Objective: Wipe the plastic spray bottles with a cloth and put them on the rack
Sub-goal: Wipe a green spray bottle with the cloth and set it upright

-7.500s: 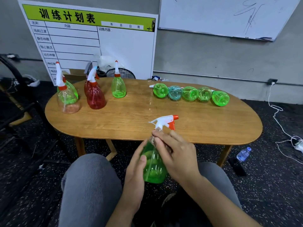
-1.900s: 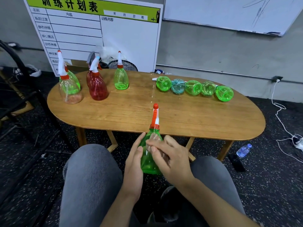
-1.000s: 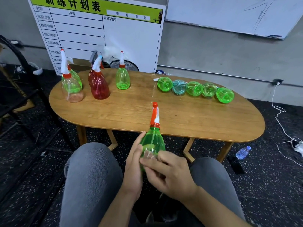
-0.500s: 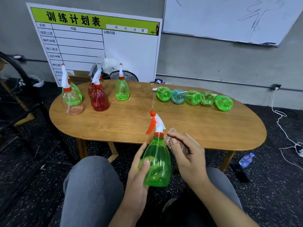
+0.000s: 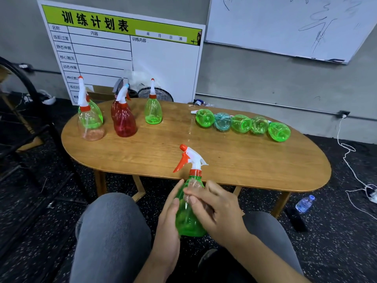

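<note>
Cloth (image 5: 192, 183) has moved from neck onto bottle (image 5: 188, 217) shoulder.

Single head-worn wide-angle view, looking forward and down from a seated person's eye level. The knees (image 5: 114, 227) and hands lie nearest, at the bottom of the frame; the desk (image 5: 234, 160) spans the middle distance, and the wall (image 5: 255, 78) with its two boards closes the far top. Straight edges bow toward the frame borders.

Even, soft indoor light, faint shadows, wide-angle bending at the edges — slight motion blur throughout
</note>
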The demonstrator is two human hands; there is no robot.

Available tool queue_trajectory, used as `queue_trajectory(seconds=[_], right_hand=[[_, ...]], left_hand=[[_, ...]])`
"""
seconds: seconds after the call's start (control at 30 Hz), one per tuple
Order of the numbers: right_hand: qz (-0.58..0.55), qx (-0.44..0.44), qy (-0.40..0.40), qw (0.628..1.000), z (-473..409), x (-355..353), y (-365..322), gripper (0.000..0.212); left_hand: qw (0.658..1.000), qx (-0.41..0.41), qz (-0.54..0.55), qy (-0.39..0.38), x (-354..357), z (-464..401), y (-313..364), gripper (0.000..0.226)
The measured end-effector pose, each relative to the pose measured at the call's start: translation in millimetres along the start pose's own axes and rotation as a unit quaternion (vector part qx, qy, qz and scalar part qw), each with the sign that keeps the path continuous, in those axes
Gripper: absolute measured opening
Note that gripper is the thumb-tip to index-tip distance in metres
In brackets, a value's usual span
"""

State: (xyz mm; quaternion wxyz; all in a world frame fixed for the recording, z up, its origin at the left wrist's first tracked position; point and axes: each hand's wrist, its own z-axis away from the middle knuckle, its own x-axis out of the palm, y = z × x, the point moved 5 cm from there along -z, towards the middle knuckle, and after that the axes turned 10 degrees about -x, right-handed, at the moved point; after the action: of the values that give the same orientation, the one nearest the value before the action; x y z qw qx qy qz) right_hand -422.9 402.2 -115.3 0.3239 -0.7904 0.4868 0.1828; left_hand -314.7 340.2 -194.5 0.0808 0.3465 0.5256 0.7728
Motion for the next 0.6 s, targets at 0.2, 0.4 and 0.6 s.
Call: queue_trajectory(seconds=[0.2, 0.4, 0.6], right_hand=[[0.057, -0.223, -0.08, 0.97, 33.7, -2.3, -27.6, 0.019], [-0.021, -0.03, 0.037, 0.999, 2.4, -20.0, -0.7, 0.024], [-0.008, 0.075, -0.012, 0.997, -16.5, -0.7, 18.0, 0.03]], left_hand=[[1.0, -0.001, 0.006, -0.012, 3.4, 5.2, 1.9, 0.045], [1.0, 0.012, 0.008, -0.01, 6.6, 6.2, 12.5, 0.053], [1.0, 0.013, -0.003, -0.012, 1.1, 3.1, 7.3, 0.047]])
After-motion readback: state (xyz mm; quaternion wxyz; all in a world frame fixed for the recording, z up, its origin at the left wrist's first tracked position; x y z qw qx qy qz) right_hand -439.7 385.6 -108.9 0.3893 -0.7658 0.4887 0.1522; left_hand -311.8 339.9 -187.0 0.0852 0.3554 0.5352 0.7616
